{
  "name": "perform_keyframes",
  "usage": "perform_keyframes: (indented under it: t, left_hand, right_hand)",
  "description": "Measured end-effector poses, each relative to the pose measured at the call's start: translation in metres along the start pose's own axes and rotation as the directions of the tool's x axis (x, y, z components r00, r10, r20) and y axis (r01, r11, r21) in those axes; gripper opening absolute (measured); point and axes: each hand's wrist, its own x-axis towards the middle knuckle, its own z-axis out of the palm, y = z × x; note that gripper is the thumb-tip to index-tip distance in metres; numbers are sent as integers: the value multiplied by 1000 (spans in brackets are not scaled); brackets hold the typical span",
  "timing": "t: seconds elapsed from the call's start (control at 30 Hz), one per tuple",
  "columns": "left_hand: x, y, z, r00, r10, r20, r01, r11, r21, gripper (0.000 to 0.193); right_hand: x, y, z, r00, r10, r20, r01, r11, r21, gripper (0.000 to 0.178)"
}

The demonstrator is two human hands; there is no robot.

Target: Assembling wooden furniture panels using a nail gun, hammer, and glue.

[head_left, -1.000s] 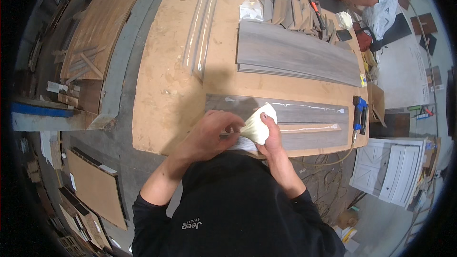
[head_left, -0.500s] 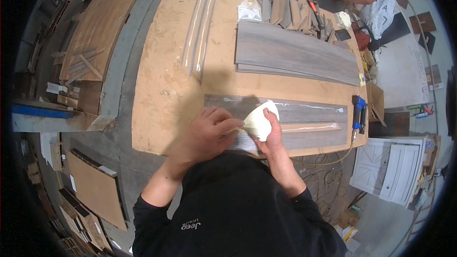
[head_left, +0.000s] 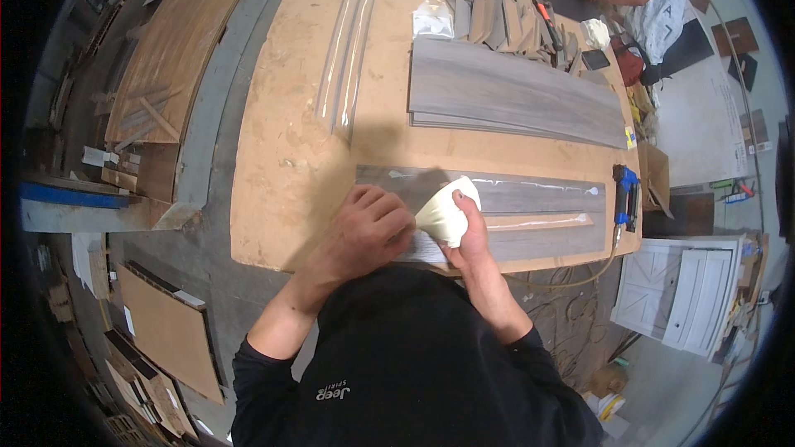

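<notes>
1. We press our left hand (head_left: pixel 368 228) flat, fingers spread and gripping nothing, on the near left part of the long grey panel (head_left: pixel 538 199) that lies across the workbench (head_left: pixel 281 165)
2. Our right hand (head_left: pixel 468 228) is closed round a pale squeeze bottle (head_left: pixel 447 211), tilted with its tip over the panel just beside the left hand
3. To the right of the right hand, shiny wet lines run along the panel: one near its far edge, and a shorter band lower down that reaches almost to the right end; we judge these to be glue already laid
4. Under and between the hands a pale smear shows at the near edge; how much of the left end is coated we cannot tell, since the hands cover it
5. By our reading the right stretch is done and the part under the hands is left
6. Beyond the hands, well apart, lies a stack of grey planks (head_left: pixel 513 95), none of them carrying wet lines
7. Far to the right of the right hand, at the panel's end, a blue tool (head_left: pixel 623 194) rests untouched
8. A second person (head_left: pixel 654 0) works at the far end of the bench, away from our panel
</notes>
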Motion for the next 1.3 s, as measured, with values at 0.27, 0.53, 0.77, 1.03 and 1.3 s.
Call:
perform_keyframes:
  t: [0.27, 0.53, 0.77, 1.03, 1.3]
  left_hand:
    - [-4, -6, 2, 1000, -12, -20, 12, 1000, 2, 23]
    - [-17, 5, 4, 948, -313, 54, 313, 895, -317, 33]
    - [-22, 14, 23, 842, -537, 60, 499, 731, -465, 39]
    - [-19, 11, 19, 857, -513, -42, 454, 792, -407, 32]
    - [-18, 7, 8, 848, -519, -104, 449, 809, -380, 29]
  right_hand:
    - [-5, -5, 20, 996, 24, -89, -27, 999, -31, 38]
    - [-3, -5, 8, 999, 0, -52, 0, 1000, -3, 37]
    - [-3, 5, 3, 986, -153, -63, 146, 983, -110, 42]
    - [-7, 3, 7, 975, -215, -51, 203, 964, -174, 40]
    - [-8, -1, 4, 987, -161, -22, 159, 985, -70, 36]
